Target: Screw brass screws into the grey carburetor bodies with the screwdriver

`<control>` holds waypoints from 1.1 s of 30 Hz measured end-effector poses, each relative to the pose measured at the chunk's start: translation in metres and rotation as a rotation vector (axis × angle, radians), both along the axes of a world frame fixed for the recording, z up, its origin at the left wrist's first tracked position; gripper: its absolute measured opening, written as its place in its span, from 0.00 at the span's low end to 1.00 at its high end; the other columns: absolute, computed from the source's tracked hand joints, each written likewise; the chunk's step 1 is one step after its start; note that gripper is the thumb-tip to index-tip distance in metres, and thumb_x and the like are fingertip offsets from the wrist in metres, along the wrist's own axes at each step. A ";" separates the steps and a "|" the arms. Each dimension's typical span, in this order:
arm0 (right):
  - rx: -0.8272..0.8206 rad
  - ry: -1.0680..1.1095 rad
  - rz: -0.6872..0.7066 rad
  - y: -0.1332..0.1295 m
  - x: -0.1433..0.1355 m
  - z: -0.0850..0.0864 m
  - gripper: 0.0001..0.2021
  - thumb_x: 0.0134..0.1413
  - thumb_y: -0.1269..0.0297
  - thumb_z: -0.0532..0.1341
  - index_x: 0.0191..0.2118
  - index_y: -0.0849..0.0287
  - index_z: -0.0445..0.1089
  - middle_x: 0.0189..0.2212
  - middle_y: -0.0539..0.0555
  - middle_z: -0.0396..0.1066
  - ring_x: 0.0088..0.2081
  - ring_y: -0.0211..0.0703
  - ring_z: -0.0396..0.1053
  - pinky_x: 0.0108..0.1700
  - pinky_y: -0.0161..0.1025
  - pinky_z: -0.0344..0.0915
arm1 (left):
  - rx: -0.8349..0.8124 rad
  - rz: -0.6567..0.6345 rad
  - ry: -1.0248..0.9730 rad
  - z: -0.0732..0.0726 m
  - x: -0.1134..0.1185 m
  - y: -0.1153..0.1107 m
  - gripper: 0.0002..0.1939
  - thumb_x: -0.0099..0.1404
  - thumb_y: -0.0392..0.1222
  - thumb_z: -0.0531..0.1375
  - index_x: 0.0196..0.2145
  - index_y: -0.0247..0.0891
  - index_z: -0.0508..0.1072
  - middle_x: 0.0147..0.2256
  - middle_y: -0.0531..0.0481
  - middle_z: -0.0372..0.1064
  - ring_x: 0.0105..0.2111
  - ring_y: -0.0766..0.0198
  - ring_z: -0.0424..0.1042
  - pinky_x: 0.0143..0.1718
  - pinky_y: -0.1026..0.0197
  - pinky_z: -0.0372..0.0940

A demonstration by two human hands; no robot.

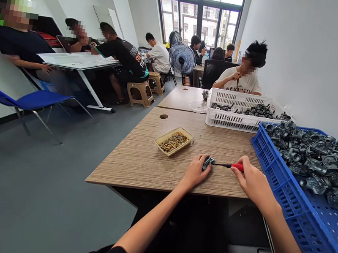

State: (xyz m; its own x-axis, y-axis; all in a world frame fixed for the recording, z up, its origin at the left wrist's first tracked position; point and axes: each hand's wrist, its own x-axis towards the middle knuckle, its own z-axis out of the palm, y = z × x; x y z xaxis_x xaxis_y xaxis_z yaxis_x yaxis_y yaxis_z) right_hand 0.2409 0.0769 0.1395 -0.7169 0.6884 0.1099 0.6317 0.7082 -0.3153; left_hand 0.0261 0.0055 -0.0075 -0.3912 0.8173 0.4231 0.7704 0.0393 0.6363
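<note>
My left hand (pixel 196 171) is closed around a small grey metal part (pixel 208 162), pressed down on the wood-patterned table (pixel 138 160). The part looks like a carburetor, though my fingers cover much of it. In my right hand (pixel 252 180) is a screwdriver (pixel 237 167) with a red handle and a dark shaft. It lies nearly level, its tip pointing left and meeting the metal part. Left of my hands stands a cream tray (pixel 169 154) holding many brass-coloured screws (pixel 173 141).
At my right a blue crate (pixel 292 201) is heaped with metal carburetors (pixel 317 160). Behind the table's middle stands a white basket (pixel 237 122) of similar parts. A person (pixel 244 74) sits beyond it. Chairs, stools, a fan (pixel 182 59) and other people are farther left.
</note>
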 end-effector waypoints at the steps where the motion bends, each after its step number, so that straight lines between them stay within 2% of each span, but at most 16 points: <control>1: -0.009 0.017 0.014 0.000 0.000 0.000 0.10 0.71 0.51 0.51 0.44 0.52 0.58 0.37 0.56 0.77 0.38 0.54 0.77 0.33 0.39 0.58 | -0.002 0.000 0.000 0.000 0.000 0.000 0.20 0.70 0.41 0.58 0.59 0.43 0.67 0.51 0.43 0.71 0.53 0.51 0.69 0.56 0.47 0.66; 8: -0.090 0.087 0.137 0.000 0.005 0.003 0.06 0.69 0.57 0.52 0.47 0.50 0.57 0.41 0.54 0.77 0.40 0.51 0.76 0.37 0.40 0.63 | -0.001 -0.005 0.002 0.000 -0.002 0.000 0.20 0.70 0.40 0.58 0.59 0.43 0.66 0.53 0.44 0.70 0.55 0.50 0.68 0.57 0.48 0.65; 16: -0.085 0.041 0.068 0.003 0.002 -0.002 0.07 0.71 0.55 0.51 0.45 0.51 0.56 0.38 0.55 0.78 0.39 0.53 0.76 0.34 0.38 0.57 | 0.002 -0.002 0.003 0.000 -0.001 0.000 0.20 0.70 0.40 0.58 0.59 0.43 0.67 0.52 0.44 0.70 0.55 0.50 0.68 0.58 0.48 0.65; 23: -0.033 -0.038 0.005 -0.001 -0.001 0.002 0.10 0.72 0.52 0.51 0.43 0.52 0.56 0.36 0.56 0.78 0.37 0.54 0.77 0.31 0.38 0.53 | 0.002 0.000 0.005 0.000 0.000 0.001 0.20 0.70 0.39 0.58 0.58 0.42 0.67 0.52 0.43 0.70 0.54 0.50 0.68 0.57 0.48 0.65; 27: -0.065 -0.020 0.031 0.001 0.002 0.002 0.10 0.72 0.52 0.50 0.43 0.52 0.56 0.35 0.54 0.77 0.38 0.52 0.77 0.32 0.37 0.54 | -0.005 0.001 0.003 -0.001 0.000 0.001 0.20 0.70 0.40 0.58 0.59 0.43 0.67 0.51 0.43 0.71 0.54 0.50 0.69 0.57 0.48 0.65; 33: -0.118 0.038 0.102 0.003 0.006 0.001 0.06 0.68 0.59 0.53 0.45 0.51 0.54 0.42 0.54 0.77 0.41 0.51 0.76 0.35 0.37 0.58 | 0.003 0.002 0.009 -0.002 0.000 0.000 0.20 0.71 0.41 0.58 0.59 0.43 0.67 0.52 0.43 0.71 0.54 0.51 0.69 0.56 0.49 0.66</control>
State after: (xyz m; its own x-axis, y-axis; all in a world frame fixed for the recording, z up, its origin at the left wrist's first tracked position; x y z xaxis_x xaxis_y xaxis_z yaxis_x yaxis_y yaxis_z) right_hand 0.2471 0.0798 0.1404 -0.7809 0.6217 0.0610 0.5442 0.7249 -0.4222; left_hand 0.0259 0.0055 -0.0095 -0.3887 0.8154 0.4291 0.7761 0.0388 0.6294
